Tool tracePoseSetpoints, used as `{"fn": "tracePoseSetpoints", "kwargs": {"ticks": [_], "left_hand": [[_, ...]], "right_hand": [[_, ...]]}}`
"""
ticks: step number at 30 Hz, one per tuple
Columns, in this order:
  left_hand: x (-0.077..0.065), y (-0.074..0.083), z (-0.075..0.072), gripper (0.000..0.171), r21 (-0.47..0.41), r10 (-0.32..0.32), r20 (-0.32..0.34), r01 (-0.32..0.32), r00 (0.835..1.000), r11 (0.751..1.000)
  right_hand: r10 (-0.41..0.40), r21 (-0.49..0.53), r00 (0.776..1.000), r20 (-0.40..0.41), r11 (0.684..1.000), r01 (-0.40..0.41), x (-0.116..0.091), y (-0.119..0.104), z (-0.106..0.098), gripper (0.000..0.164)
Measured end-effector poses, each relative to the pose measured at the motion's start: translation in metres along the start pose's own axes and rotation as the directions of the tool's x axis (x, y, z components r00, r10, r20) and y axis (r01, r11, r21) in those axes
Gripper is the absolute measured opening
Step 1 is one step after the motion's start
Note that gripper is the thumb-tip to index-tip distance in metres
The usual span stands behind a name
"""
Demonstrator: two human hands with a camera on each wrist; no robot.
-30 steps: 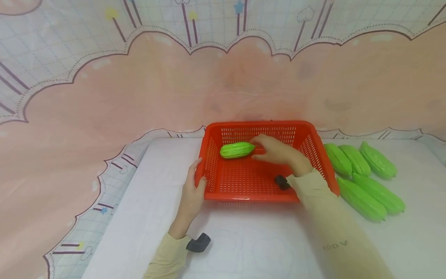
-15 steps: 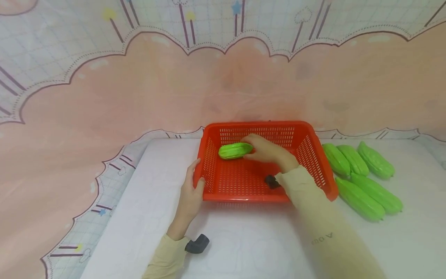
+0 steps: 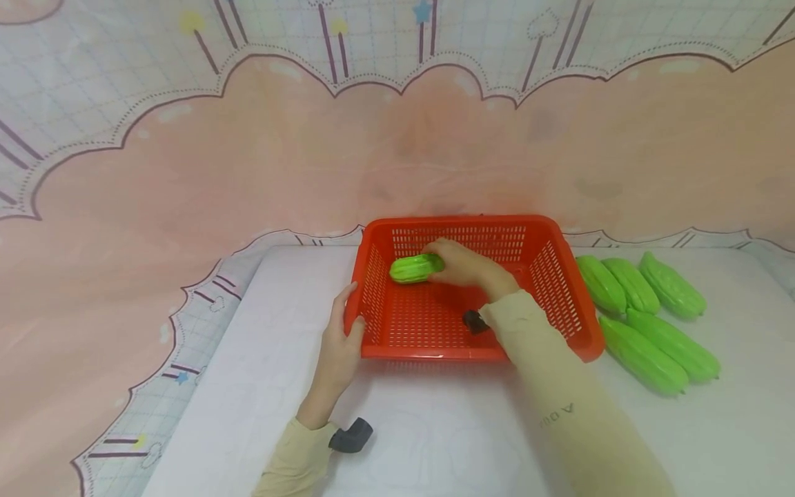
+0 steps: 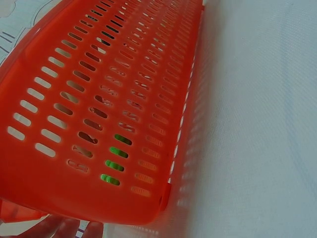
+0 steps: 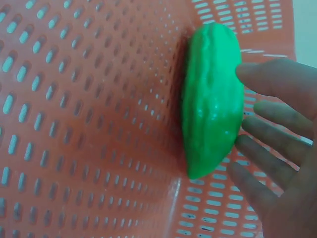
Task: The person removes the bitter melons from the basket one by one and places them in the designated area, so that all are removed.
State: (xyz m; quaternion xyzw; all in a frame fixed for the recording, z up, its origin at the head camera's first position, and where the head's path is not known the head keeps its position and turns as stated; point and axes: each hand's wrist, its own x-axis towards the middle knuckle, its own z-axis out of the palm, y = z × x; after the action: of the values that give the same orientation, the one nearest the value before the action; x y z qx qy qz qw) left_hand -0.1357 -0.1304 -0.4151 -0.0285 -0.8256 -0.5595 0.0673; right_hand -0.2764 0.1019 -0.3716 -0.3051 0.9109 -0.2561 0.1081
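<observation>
A bright green, ridged bitter melon (image 3: 408, 270) lies on its side inside the red slotted plastic basket (image 3: 435, 354), toward the back left. My right hand (image 3: 462, 266) reaches into the basket at the melon's right end. Seen from the right wrist, the fingers of that hand (image 5: 290, 144) are spread and fairly straight beside the bitter melon (image 5: 212, 101), and the thumb touches its side. With my left hand (image 3: 338, 345) I hold the basket's left rim. In the left wrist view only its fingertips (image 4: 94, 229) show under the rim; green shows through the slots.
Several more bitter melons lie on the white table (image 3: 435, 442) right of the basket, such as a front one (image 3: 642, 354) and a rear one (image 3: 673, 285). A patterned pink and white cloth (image 3: 397, 152) hangs behind the table and down its left side.
My right hand has moved left inside the basket, from just off the melon's right end to overlapping it. The left hand and the basket look unmoved.
</observation>
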Motion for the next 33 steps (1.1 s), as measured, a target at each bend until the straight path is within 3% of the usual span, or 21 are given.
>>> {"fn": "tracePoseSetpoints", "kwargs": {"ticks": [10,33], "left_hand": [[-0.001,0.004,0.000,0.058,0.011,0.010,-0.005,-0.010,1.000,1.000],[-0.001,0.002,0.000,0.058,0.009,0.027,-0.008,-0.027,1.000,1.000]], "right_hand": [[0.077,-0.003,0.995,0.064,0.997,-0.077,0.006,0.002,0.001,0.051],[0.118,0.075,0.992,0.049,0.990,-0.121,0.011,0.004,0.009,0.038]]}}
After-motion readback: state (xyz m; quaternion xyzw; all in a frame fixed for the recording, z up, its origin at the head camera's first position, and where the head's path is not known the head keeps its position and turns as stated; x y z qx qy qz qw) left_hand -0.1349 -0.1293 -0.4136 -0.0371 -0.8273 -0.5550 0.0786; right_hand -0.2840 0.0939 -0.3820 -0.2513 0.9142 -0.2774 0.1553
